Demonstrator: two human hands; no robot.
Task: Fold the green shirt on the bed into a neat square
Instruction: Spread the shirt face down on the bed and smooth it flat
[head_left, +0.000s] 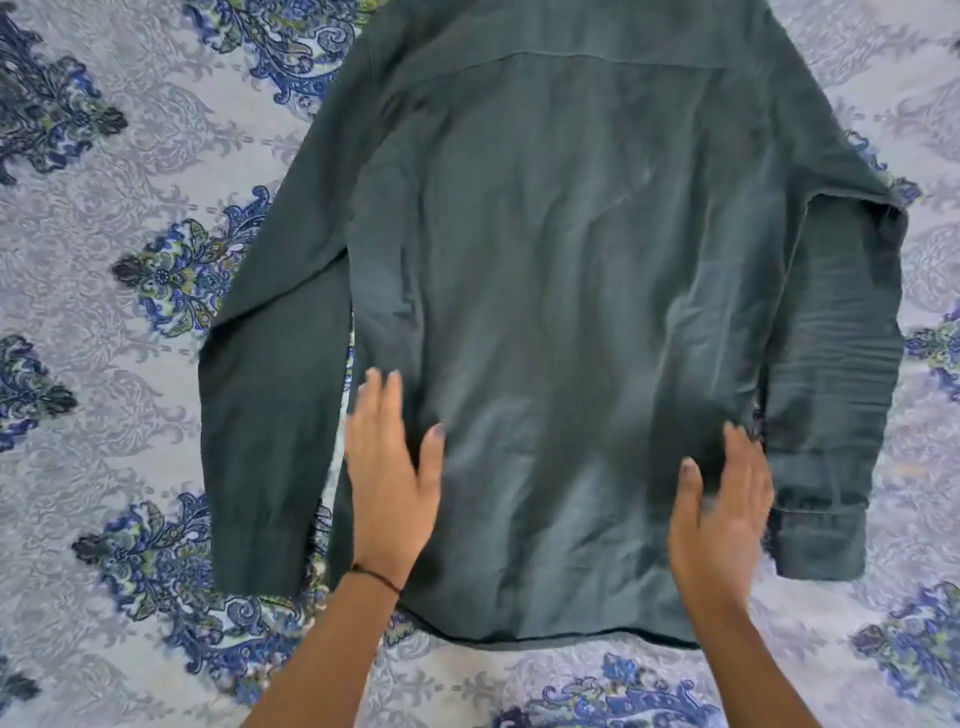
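Observation:
The dark green shirt (571, 291) lies spread flat on the bed, back side up, collar end far from me and hem near me. Its left sleeve (265, 405) runs down beside the body; its right sleeve (831, 405) is bent at the elbow and lies along the right side. My left hand (389, 478) lies flat with straight fingers on the lower left of the shirt's body. My right hand (727, 514) rests with extended fingers on the lower right, near the sleeve's cuff. Neither hand grips the cloth. Both hands look slightly blurred.
The bedsheet (104, 218) is pale grey with blue and green floral patterns and surrounds the shirt on all sides. A dark thread band sits on my left wrist (376, 577).

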